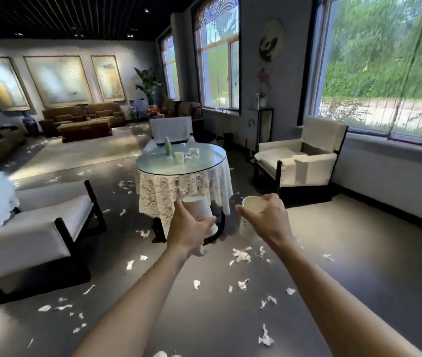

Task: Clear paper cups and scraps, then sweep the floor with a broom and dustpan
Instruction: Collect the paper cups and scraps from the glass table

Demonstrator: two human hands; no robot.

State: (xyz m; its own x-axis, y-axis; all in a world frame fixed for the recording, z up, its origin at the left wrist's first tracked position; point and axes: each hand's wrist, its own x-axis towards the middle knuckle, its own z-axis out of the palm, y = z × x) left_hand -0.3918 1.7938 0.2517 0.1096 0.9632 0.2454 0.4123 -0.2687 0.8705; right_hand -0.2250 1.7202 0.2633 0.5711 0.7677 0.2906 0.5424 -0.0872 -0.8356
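Note:
My left hand (188, 230) grips a white paper cup (199, 210) held out in front of me, its rim tilted up and left. My right hand (269, 217) holds a second white paper cup (254, 204), its open mouth facing me. Both hands hang in the air before a round glass-topped table (204, 167) with a lace cloth. On that table stand another paper cup (179, 157), a pale green bottle (168, 145) and some small white scraps (193, 152). White paper scraps (241, 254) lie scattered over the grey floor around the table.
A white armchair (32, 228) stands at the left and another white armchair (300, 161) at the right under the windows. A third white chair (171, 127) is behind the table. Brown sofas (83, 114) and a low table fill the far end. More scraps trail across the floor.

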